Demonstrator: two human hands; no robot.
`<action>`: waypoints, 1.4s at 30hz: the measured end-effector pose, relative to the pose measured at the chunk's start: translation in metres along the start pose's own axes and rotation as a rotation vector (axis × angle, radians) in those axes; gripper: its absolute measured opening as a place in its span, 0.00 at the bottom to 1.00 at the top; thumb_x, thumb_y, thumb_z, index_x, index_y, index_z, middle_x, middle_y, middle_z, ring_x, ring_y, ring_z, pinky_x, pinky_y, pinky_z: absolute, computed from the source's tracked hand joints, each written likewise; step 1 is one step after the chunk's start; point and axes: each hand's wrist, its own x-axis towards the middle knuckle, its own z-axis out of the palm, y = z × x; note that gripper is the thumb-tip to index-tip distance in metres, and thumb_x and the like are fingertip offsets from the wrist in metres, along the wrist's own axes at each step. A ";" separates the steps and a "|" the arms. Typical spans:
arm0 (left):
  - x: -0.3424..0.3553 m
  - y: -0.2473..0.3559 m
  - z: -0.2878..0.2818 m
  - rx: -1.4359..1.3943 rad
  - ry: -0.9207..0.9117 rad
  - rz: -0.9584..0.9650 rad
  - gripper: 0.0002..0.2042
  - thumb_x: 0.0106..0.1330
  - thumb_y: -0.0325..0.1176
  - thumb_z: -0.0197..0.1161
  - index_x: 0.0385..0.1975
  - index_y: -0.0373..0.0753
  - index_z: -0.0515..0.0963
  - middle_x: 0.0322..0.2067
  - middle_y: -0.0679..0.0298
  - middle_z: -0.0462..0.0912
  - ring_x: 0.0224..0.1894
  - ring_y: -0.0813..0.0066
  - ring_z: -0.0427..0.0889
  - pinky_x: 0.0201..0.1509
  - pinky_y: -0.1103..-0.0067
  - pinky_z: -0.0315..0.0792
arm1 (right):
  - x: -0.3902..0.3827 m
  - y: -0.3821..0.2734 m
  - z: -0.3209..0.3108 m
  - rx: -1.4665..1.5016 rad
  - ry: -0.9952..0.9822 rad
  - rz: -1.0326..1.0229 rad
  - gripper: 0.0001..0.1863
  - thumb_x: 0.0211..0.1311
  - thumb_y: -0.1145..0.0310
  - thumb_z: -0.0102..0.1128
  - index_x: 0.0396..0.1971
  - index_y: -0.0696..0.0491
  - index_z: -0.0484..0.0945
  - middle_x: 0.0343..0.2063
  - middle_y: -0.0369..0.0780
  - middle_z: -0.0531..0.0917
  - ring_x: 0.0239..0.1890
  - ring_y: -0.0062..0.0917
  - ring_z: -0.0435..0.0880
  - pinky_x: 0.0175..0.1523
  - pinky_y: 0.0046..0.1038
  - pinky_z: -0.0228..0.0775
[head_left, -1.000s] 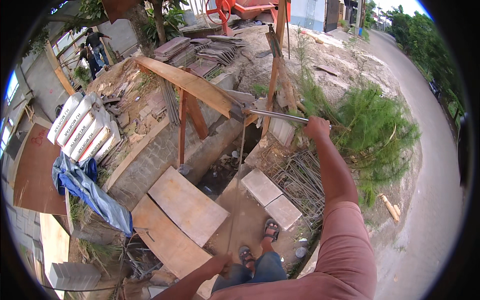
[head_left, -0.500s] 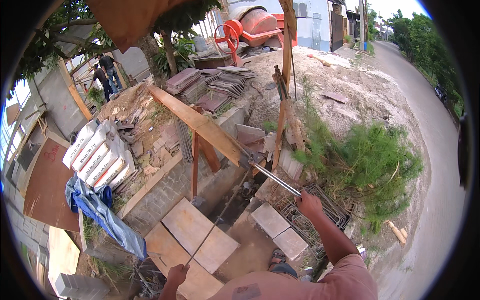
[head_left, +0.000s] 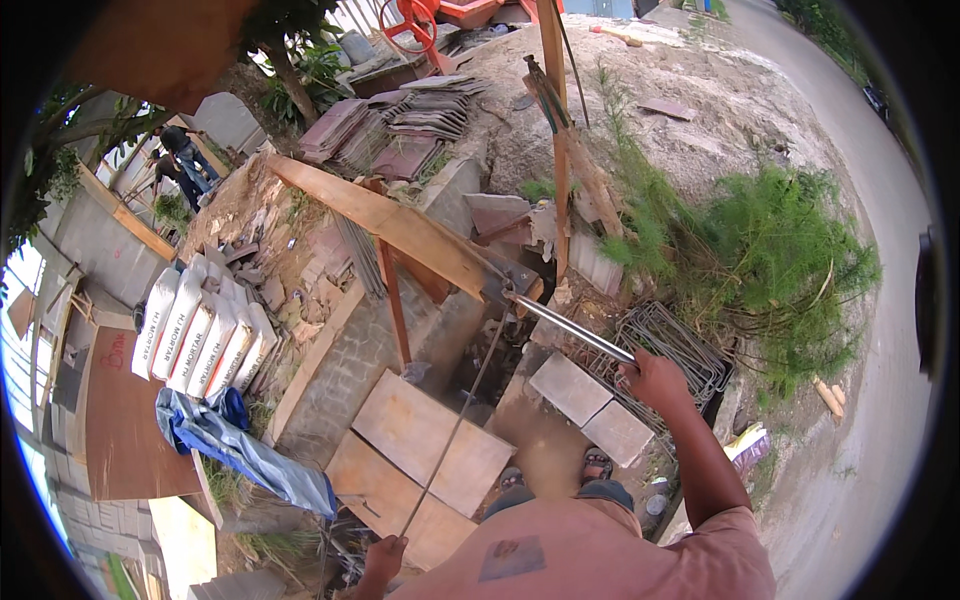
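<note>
My right hand (head_left: 657, 380) is wrapped round the near end of a silver metal pipe (head_left: 578, 331). The pipe's far end meets the end of a thick wooden beam (head_left: 385, 230), where a dark metal plate (head_left: 515, 280) sits. Low on the left, my left hand (head_left: 384, 558) is closed on a thin steel rod (head_left: 445, 457), which slants up to the same beam end. How pipe, rod and plate join is too small to make out. A wooden post (head_left: 390, 300) stands under the beam.
Wooden boards (head_left: 432, 430) and concrete slabs (head_left: 587, 405) lie around my feet, beside a dark trench (head_left: 480, 375). Bent steel frames (head_left: 680, 345) and a green bush (head_left: 790, 270) are right. White sacks (head_left: 205, 330) are stacked left; two people (head_left: 183, 160) stand far left.
My view has tilted downward, so the scene sits higher and more of my torso and feet shows. Both hands keep their hold on the pipe and the rod.
</note>
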 end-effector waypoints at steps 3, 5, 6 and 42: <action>0.010 -0.009 0.004 0.036 -0.045 0.064 0.20 0.66 0.49 0.56 0.27 0.34 0.76 0.20 0.45 0.75 0.26 0.46 0.76 0.32 0.63 0.69 | 0.003 -0.005 0.002 -0.026 0.016 0.044 0.20 0.61 0.50 0.56 0.34 0.55 0.77 0.26 0.51 0.82 0.35 0.48 0.82 0.41 0.47 0.71; 0.025 -0.018 0.000 -0.013 -0.103 0.103 0.21 0.67 0.48 0.56 0.26 0.33 0.75 0.18 0.47 0.73 0.23 0.54 0.74 0.31 0.65 0.68 | 0.007 0.005 0.004 -0.041 0.041 0.048 0.21 0.61 0.49 0.55 0.34 0.55 0.78 0.27 0.51 0.82 0.35 0.48 0.81 0.41 0.47 0.71; 0.033 -0.021 -0.005 -0.070 -0.138 0.134 0.21 0.67 0.48 0.56 0.25 0.33 0.75 0.17 0.48 0.72 0.21 0.59 0.72 0.30 0.66 0.67 | 0.010 0.007 0.004 -0.038 0.045 0.050 0.22 0.61 0.48 0.55 0.34 0.55 0.78 0.27 0.50 0.82 0.35 0.48 0.81 0.41 0.46 0.71; 0.260 -0.067 -0.129 0.437 0.143 0.499 0.19 0.68 0.50 0.51 0.31 0.39 0.77 0.29 0.44 0.81 0.37 0.42 0.80 0.43 0.54 0.71 | -0.085 -0.139 0.079 0.078 0.300 0.427 0.18 0.63 0.55 0.53 0.35 0.59 0.74 0.33 0.52 0.82 0.40 0.50 0.81 0.46 0.48 0.70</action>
